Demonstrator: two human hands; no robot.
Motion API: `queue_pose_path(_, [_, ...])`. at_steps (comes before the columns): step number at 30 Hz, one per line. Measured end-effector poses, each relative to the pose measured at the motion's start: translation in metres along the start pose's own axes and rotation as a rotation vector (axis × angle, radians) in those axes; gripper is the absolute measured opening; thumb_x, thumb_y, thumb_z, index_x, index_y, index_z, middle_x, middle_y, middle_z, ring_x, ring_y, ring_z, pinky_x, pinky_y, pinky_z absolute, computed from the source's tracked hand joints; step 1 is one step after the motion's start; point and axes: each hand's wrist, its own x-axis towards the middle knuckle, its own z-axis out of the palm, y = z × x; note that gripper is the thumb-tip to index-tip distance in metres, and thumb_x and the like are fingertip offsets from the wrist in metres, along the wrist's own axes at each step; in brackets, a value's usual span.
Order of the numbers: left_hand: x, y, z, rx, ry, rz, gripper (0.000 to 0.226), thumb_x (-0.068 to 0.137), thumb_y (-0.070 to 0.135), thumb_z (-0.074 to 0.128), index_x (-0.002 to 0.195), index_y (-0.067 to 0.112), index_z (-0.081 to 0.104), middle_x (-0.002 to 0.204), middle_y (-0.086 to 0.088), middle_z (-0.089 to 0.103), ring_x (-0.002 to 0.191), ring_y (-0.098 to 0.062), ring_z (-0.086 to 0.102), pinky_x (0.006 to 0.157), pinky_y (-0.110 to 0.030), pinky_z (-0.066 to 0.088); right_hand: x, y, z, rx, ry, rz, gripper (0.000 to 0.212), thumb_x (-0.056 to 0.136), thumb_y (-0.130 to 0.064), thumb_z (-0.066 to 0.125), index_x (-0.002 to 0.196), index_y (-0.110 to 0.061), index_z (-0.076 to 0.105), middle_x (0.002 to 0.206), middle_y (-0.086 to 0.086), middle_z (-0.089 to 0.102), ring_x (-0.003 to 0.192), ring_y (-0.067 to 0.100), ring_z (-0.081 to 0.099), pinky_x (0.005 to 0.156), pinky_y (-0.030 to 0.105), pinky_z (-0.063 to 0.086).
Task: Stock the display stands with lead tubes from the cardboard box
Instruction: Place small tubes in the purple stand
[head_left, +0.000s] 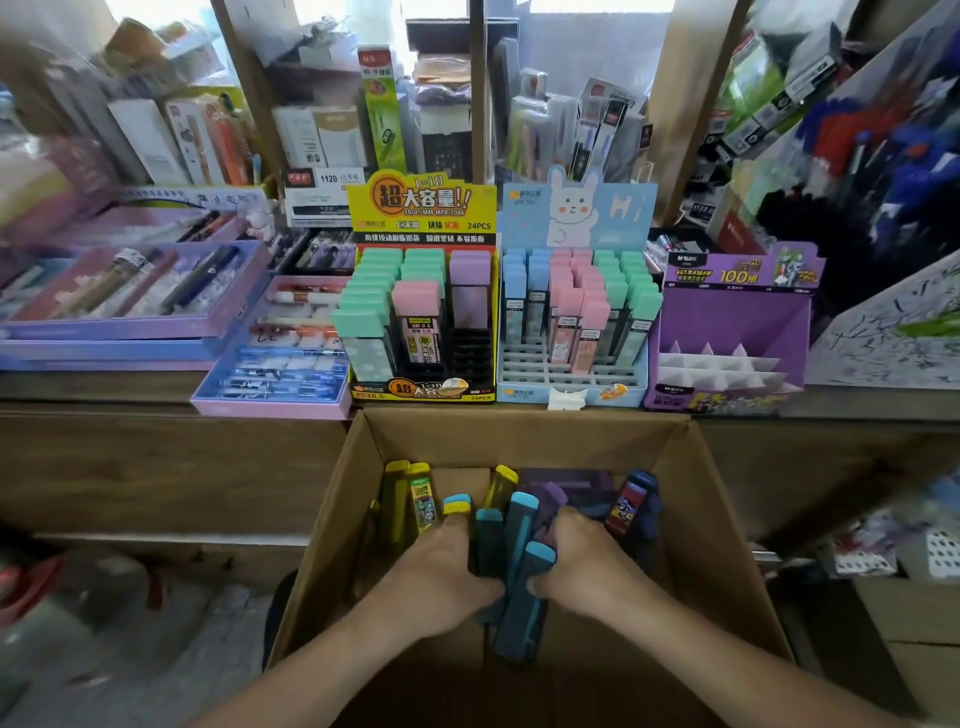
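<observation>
Both hands' fingertips are hidden among the tubes; the frame's lower edge cuts off the forearms. In the cardboard box (519, 436), lower centre, the left hand (447, 569) and right hand (584, 564) clasp a bundle of blue-capped lead tubes (517, 545) from either side. Yellow tubes (421, 499) lie left of it. Above stand the yellow stand (421, 205), blue stand (576, 215) and purple stand (727, 317).

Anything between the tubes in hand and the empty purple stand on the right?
Nothing visible beyond the far wall of the box. The left hand and right hand grip the blue tubes inside it; the purple stand has bare slots.
</observation>
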Motion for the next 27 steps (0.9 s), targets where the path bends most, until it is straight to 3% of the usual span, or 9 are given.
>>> queue_pose_path(4, [0.01,-0.004,0.0,-0.105,-0.005,-0.003,0.063,0.075,0.045,0.079,0.123,0.043,0.039,0.105,0.013,0.061,0.096,-0.008,0.064,0.078,-0.024,0.057,0.004,0.001,0.004,0.13,0.053,0.039,0.048,0.083,-0.014,0.082,0.119,-0.025,0.052,0.114,-0.006,0.064,0.104,0.011,0.064,0.082,0.027,0.058])
queue_pose_path(6, [0.012,-0.005,0.002,-0.182,-0.007,-0.009,0.059,0.073,0.045,0.078,0.112,0.047,0.033,0.101,0.01,0.068,0.09,-0.008,0.068,0.074,-0.023,0.059,0.006,0.003,0.007,0.221,0.053,0.064,0.055,0.082,-0.014,0.083,0.125,-0.025,0.051,0.118,-0.004,0.064,0.11,0.014,0.063,0.088,0.029,0.057])
queue_pose_path(9, [0.012,-0.006,0.008,-0.239,-0.006,0.003,0.057,0.075,0.042,0.078,0.111,0.046,0.034,0.096,0.012,0.07,0.086,-0.003,0.069,0.065,-0.015,0.055,0.009,0.005,0.011,0.329,0.033,0.104,0.066,0.081,-0.011,0.084,0.136,-0.023,0.049,0.114,-0.001,0.064,0.109,0.016,0.063,0.096,0.037,0.056])
queue_pose_path(12, [0.009,-0.006,0.012,-0.259,0.001,0.039,0.055,0.079,0.039,0.077,0.115,0.045,0.036,0.097,0.015,0.065,0.086,0.001,0.065,0.054,-0.008,0.048,0.012,0.004,0.015,0.368,0.028,0.1,0.064,0.081,-0.009,0.083,0.135,-0.022,0.051,0.108,-0.002,0.066,0.104,0.013,0.064,0.093,0.035,0.057])
queue_pose_path(16, [0.009,-0.009,0.014,-0.308,-0.002,0.067,0.047,0.081,0.032,0.078,0.12,0.037,0.052,0.103,0.016,0.067,0.093,-0.001,0.066,0.062,-0.007,0.053,0.011,0.005,0.019,0.474,0.034,0.078,0.055,0.08,-0.005,0.082,0.125,-0.024,0.057,0.102,-0.008,0.067,0.094,0.005,0.063,0.073,0.018,0.05])
queue_pose_path(19, [0.009,-0.01,0.014,-0.352,-0.023,0.058,0.04,0.082,0.029,0.078,0.117,0.037,0.06,0.103,0.014,0.071,0.094,-0.001,0.069,0.07,-0.013,0.057,0.009,0.003,0.018,0.63,-0.01,0.096,0.046,0.081,-0.004,0.082,0.12,-0.02,0.063,0.109,-0.003,0.07,0.102,0.01,0.066,0.083,0.023,0.055])
queue_pose_path(22, [0.01,-0.01,0.014,-0.378,-0.035,0.052,0.037,0.081,0.026,0.078,0.112,0.039,0.063,0.102,0.013,0.072,0.094,-0.001,0.07,0.075,-0.017,0.06,0.007,0.0,0.017,0.644,-0.095,0.078,0.028,0.087,-0.008,0.077,0.111,-0.021,0.07,0.107,-0.003,0.073,0.1,0.012,0.069,0.078,0.022,0.055])
queue_pose_path(27, [0.008,-0.01,0.013,-0.5,-0.074,0.058,0.038,0.082,0.019,0.079,0.114,0.034,0.064,0.099,0.011,0.075,0.088,0.006,0.07,0.069,-0.011,0.056,0.004,-0.002,0.017,0.689,-0.118,0.068,0.023,0.092,-0.012,0.073,0.109,-0.027,0.07,0.107,-0.004,0.074,0.102,0.012,0.069,0.083,0.027,0.058])
